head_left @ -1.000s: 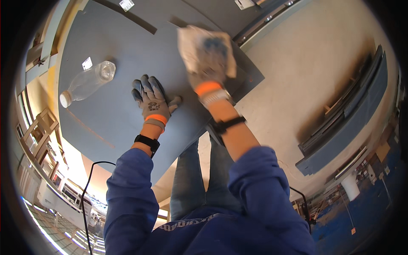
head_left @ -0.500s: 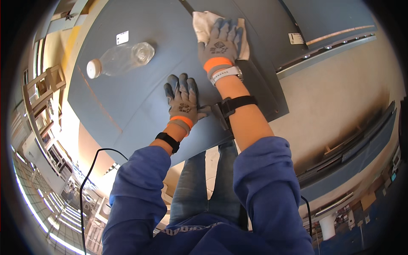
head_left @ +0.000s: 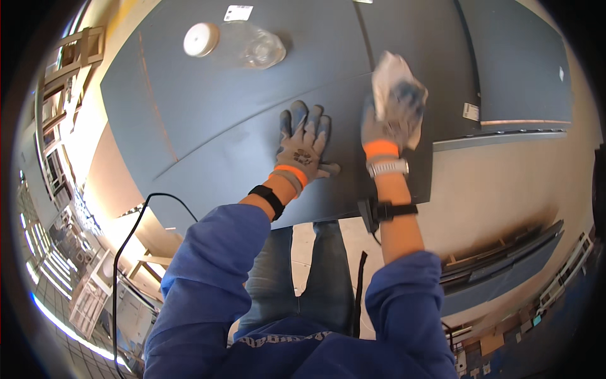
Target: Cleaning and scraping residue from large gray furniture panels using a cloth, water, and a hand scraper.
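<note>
A large dark grey-blue panel (head_left: 214, 167) spreads out in front of me. My left hand (head_left: 303, 144), in a grey glove with an orange cuff, lies flat on it with fingers spread. Farther right, my gloved right hand (head_left: 392, 123) grips a whitish cloth (head_left: 391, 69) against the panel's surface; the hand is smeared by motion. The cloth is bunched up and sticks out past the fingers. On the far left part of the panel lies a clear plastic bottle (head_left: 255, 47) with a white cap, on its side, touched by neither hand.
Another dark panel (head_left: 524, 72) adjoins at the right, with a metal strip (head_left: 505, 137) along its near edge. Long dark sheets (head_left: 505, 268) are stacked low at the right. A wooden frame (head_left: 72, 69) stands far left. A black cable (head_left: 120, 265) loops beside my left arm.
My right hand has drawn the cloth nearer and bunched it from its flatter spread. My left hand still rests flat. The whole view has shifted, so the bottle appears higher and farther right.
</note>
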A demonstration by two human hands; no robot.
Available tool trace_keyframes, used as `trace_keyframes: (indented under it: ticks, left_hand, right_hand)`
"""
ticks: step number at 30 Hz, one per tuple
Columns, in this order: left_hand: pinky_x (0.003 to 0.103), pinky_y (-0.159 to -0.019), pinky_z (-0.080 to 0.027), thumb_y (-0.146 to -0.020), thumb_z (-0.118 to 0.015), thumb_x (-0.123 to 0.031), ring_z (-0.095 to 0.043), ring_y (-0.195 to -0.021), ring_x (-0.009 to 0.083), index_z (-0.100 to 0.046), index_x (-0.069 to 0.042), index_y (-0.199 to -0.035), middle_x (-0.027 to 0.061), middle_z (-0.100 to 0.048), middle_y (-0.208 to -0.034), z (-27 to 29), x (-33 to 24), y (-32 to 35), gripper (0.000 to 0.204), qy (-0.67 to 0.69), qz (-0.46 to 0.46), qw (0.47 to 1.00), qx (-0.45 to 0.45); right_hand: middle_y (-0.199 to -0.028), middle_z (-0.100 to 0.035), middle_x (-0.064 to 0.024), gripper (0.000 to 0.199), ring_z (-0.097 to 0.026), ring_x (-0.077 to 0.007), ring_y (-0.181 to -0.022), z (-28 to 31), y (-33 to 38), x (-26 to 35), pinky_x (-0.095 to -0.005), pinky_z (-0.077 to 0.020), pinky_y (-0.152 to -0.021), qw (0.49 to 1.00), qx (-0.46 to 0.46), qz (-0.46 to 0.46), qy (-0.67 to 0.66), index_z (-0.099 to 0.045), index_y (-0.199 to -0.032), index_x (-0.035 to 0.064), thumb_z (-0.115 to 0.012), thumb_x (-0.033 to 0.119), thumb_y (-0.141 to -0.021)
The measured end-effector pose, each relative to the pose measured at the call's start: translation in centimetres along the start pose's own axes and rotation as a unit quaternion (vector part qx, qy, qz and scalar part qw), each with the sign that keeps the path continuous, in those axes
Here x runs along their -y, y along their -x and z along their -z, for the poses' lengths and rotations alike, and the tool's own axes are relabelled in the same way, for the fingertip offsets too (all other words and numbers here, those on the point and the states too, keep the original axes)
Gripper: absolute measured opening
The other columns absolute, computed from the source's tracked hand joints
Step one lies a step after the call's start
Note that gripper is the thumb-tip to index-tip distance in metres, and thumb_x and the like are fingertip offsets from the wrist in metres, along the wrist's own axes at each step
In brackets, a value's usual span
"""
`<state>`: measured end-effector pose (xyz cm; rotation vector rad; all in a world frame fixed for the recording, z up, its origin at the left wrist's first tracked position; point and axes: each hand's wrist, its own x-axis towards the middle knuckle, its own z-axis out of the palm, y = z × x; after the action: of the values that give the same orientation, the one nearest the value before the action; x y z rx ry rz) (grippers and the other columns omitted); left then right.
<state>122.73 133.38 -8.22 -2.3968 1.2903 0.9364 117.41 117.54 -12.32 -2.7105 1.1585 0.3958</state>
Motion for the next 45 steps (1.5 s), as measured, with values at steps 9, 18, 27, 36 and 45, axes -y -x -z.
trace_keyframes:
  ticks: [9,18,27,36,45]
  left_hand:
    - [0.057,-0.106,-0.013,-0.072,-0.056,-0.063,-0.020,-0.134,0.0300,-0.038,-0.012,-0.135,0.0127,-0.024,-0.144,-1.0,0.3,-0.4,0.083,0.052,-0.048,0.996,0.049]
    - [0.048,-0.109,-0.014,-0.078,-0.055,-0.053,-0.024,-0.132,0.0351,-0.033,0.002,-0.133,0.0216,-0.030,-0.139,-3.4,5.6,5.3,0.081,0.283,0.103,0.930,-0.211]
    - [0.037,-0.095,-0.039,-0.077,-0.061,-0.055,-0.049,-0.113,0.0326,-0.041,0.007,-0.126,0.0240,-0.049,-0.123,-27.0,31.4,34.4,0.081,0.394,0.560,0.708,-0.175]
    - [0.035,-0.092,-0.041,-0.075,-0.064,-0.055,-0.052,-0.109,0.0271,-0.041,0.009,-0.125,0.0216,-0.053,-0.119,-31.5,29.7,35.2,0.085,0.583,0.549,0.584,-0.134]
    - [0.023,-0.061,-0.046,-0.082,-0.061,-0.015,-0.052,-0.069,0.0094,-0.055,-0.001,-0.092,0.0025,-0.058,-0.079,-34.2,32.4,35.0,0.018,0.655,0.451,0.594,-0.120]
  right_hand:
    - [-0.143,-0.028,-0.0145,0.063,-0.018,-0.0285,-0.136,-0.9,-0.6,4.4,-0.0420,-0.0104,-0.112,0.948,0.014,0.316,0.035,-0.030,-0.137,0.0037,-0.046,0.031,-0.082]
    - [-0.141,-0.029,-0.0216,0.059,-0.019,-0.0355,-0.134,-3.7,0.8,7.2,-0.0456,-0.0105,-0.112,0.958,-0.104,0.250,0.098,-0.037,-0.134,0.0035,-0.048,0.032,-0.084]
    - [-0.137,-0.036,-0.0199,0.060,-0.030,-0.0345,-0.129,-7.0,10.6,18.9,-0.0418,-0.0192,-0.109,0.952,-0.016,0.306,0.029,-0.036,-0.132,-0.0003,-0.046,0.029,-0.082]
    - [-0.125,-0.048,-0.0189,0.054,-0.041,-0.0338,-0.121,-2.1,11.9,26.8,-0.0419,-0.0307,-0.103,0.984,0.152,0.075,0.057,-0.042,-0.128,0.0012,-0.054,0.025,-0.081]
    - [-0.130,-0.041,-0.0187,0.054,-0.034,-0.0331,-0.125,-11.5,26.6,42.5,-0.0433,-0.0227,-0.106,0.842,0.137,0.519,-0.050,-0.039,-0.129,0.0010,-0.039,0.031,-0.085]
